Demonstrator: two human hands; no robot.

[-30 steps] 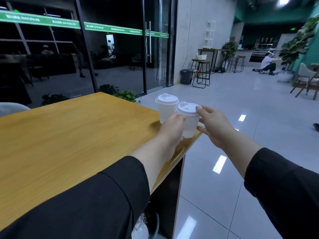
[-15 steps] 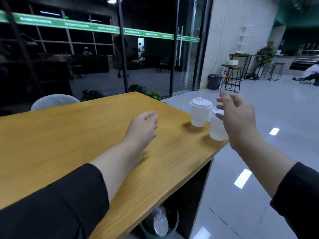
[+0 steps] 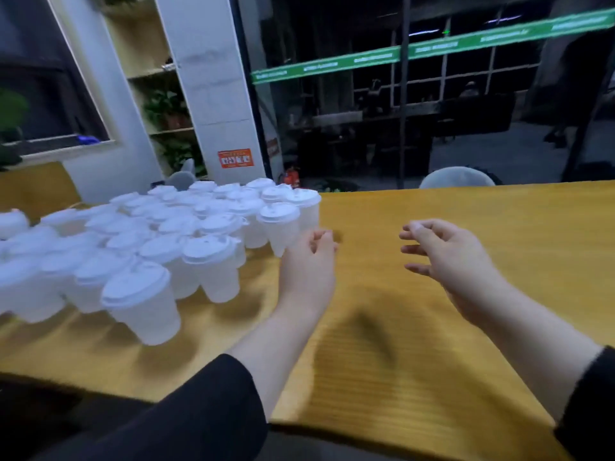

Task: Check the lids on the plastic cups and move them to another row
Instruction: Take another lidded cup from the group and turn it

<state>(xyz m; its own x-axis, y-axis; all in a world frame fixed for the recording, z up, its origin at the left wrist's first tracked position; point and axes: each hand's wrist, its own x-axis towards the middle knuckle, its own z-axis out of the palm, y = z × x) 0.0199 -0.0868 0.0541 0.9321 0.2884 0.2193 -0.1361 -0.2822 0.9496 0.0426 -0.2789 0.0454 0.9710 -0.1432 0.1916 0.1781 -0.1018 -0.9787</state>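
Head view: both hands empty, fingers loosely curled — left hand [image 3: 307,261] just beside nearest white lidded plastic cup [image 3: 281,224], right hand [image 3: 446,254] over bare yellow wooden worktop [image 3: 466,327]. Between cups, likely; next: grip that cup, press lid.

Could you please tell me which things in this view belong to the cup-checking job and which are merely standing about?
Job: lidded cups; left hand; right hand; table.

Standing about: chair; shelf plants; orange sign.
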